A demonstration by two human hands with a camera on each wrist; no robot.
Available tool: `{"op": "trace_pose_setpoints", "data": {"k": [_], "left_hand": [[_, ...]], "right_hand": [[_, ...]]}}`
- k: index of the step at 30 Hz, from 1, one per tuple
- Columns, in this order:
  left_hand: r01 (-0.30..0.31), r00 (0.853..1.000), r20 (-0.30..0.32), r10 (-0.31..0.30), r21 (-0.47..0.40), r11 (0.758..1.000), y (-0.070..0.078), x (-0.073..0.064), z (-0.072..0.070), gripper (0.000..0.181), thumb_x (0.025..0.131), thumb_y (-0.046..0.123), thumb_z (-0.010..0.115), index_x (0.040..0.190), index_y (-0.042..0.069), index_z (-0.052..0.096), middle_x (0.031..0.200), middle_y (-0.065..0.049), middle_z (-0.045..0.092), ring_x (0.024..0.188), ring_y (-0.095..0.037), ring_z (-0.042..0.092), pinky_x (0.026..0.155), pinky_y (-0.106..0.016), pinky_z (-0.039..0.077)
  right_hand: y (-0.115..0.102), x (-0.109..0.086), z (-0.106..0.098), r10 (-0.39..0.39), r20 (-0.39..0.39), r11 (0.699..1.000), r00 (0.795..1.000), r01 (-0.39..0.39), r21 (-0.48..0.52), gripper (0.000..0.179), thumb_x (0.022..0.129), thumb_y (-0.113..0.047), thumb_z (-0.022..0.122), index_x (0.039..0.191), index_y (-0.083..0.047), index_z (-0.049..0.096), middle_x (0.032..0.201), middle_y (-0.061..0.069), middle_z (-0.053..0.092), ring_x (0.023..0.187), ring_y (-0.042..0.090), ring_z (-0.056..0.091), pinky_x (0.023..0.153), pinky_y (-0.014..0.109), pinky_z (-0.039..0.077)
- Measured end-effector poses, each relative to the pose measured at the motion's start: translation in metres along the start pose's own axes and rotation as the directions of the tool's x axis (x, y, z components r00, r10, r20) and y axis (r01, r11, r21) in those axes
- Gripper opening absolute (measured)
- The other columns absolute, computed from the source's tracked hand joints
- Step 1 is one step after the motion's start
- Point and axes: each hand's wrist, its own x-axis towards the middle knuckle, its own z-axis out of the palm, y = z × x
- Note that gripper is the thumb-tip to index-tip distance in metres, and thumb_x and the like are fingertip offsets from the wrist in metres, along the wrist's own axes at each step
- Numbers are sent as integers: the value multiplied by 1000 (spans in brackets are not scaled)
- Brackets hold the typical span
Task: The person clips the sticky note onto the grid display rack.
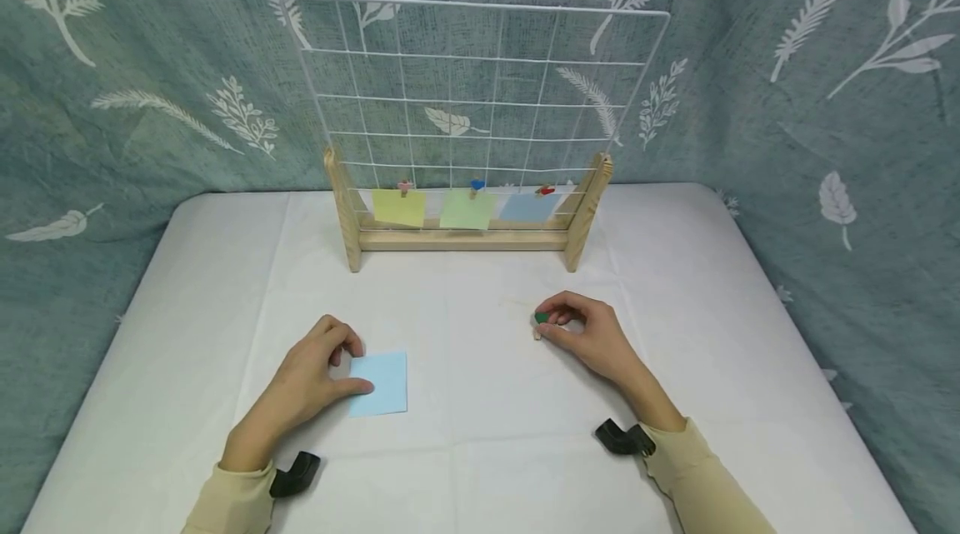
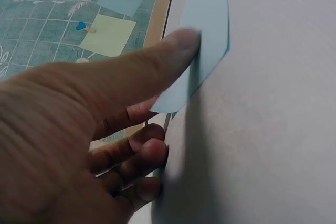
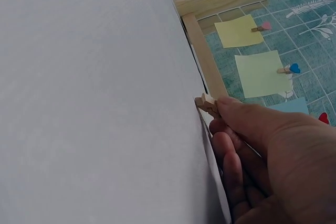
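Observation:
My left hand (image 1: 311, 376) pinches a light blue paper note (image 1: 386, 388) at its left edge. In the left wrist view the thumb lies over the note (image 2: 205, 19) and a finger is beneath it. My right hand (image 1: 588, 334) pinches a small wooden clothespin (image 3: 209, 103) with a green top (image 1: 542, 317). The tip of the clothespin sticks out past the thumb, and nothing is clipped in it. In the right wrist view the green part is hidden by the hand.
A white wire grid (image 1: 450, 59) stands in a wooden base (image 1: 465, 241) at the back of the white table (image 1: 480, 484). Clothespins hold a yellow note (image 1: 397, 207), a green note (image 1: 467, 209) and a blue note (image 1: 528, 207) on its lowest part. Patterned green cloth (image 1: 135, 142) hangs behind.

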Motion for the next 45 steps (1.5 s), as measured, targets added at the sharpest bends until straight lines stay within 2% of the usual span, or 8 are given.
{"op": "trace_pose_setpoints", "data": {"k": [5, 12, 18, 24, 33, 36, 40, 45], "left_hand": [[-28, 999, -32, 24, -119, 992, -6, 3, 10, 28, 82, 9, 91, 93, 19, 66, 85, 6, 58, 76, -11, 53, 67, -23, 44], [7, 995, -94, -31, -246, 969, -19, 5, 15, 20, 89, 11, 86, 90, 24, 70, 78, 8, 60, 72, -10, 52, 63, -22, 43], [4, 994, -100, -36, -307, 952, -20, 6, 10, 10, 93, 14, 82, 97, 21, 76, 81, 4, 63, 71, -11, 51, 63, -22, 42], [30, 990, -117, -77, -357, 933, -21, 8, 8, 9, 93, 14, 82, 98, 20, 78, 83, 1, 67, 70, -12, 49, 61, -23, 40], [53, 961, -229, -155, -397, 916, -19, 6, 16, 8, 95, 12, 80, 101, 17, 78, 87, -2, 70, 73, -13, 53, 65, -21, 43], [54, 952, -249, -178, -436, 898, -16, 6, 16, 6, 95, 12, 79, 101, 15, 78, 90, -4, 72, 76, -14, 57, 67, -20, 46], [30, 948, -266, -175, -473, 881, -13, 9, 15, 6, 96, 12, 78, 102, 12, 77, 92, -6, 73, 74, -16, 59, 64, -20, 48], [-4, 941, -300, -157, -473, 881, -9, 13, 15, 7, 96, 8, 78, 103, 11, 76, 93, -7, 73, 72, -17, 59, 60, -20, 49]], "right_hand": [[3, -1, 0, -3, -37, 1000, 999, 4, 31, 17, 91, -10, 84, 107, -13, 77, 97, 4, 76, 84, 16, 67, 79, 20, 53], [3, 0, 2, -24, -34, 996, 999, 27, 89, 18, 91, 2, 80, 108, 0, 75, 96, 16, 74, 82, 23, 65, 77, 21, 53], [3, 3, 0, -20, -17, 991, 1000, 22, 134, 18, 92, -5, 81, 109, -8, 76, 97, 10, 75, 83, 16, 65, 78, 20, 54], [0, 3, -2, 8, -6, 982, 1000, -7, 189, 19, 90, -11, 85, 107, -13, 78, 97, 9, 76, 83, 17, 65, 77, 22, 55], [0, 0, -3, 61, -2, 970, 998, -59, 234, 19, 91, -13, 85, 108, -10, 78, 102, 11, 76, 85, 16, 66, 78, 23, 56], [0, -2, -3, 67, -6, 970, 998, -64, 236, 19, 92, -13, 83, 109, -8, 77, 103, 12, 76, 85, 16, 67, 79, 23, 56], [-2, -2, -4, 72, -21, 967, 997, -65, 247, 19, 93, -12, 82, 110, -7, 77, 104, 13, 76, 88, 18, 68, 78, 23, 57], [-5, 0, -4, 74, -36, 967, 997, -63, 246, 19, 93, -14, 83, 110, -9, 78, 103, 13, 76, 89, 18, 68, 76, 23, 57]]}}
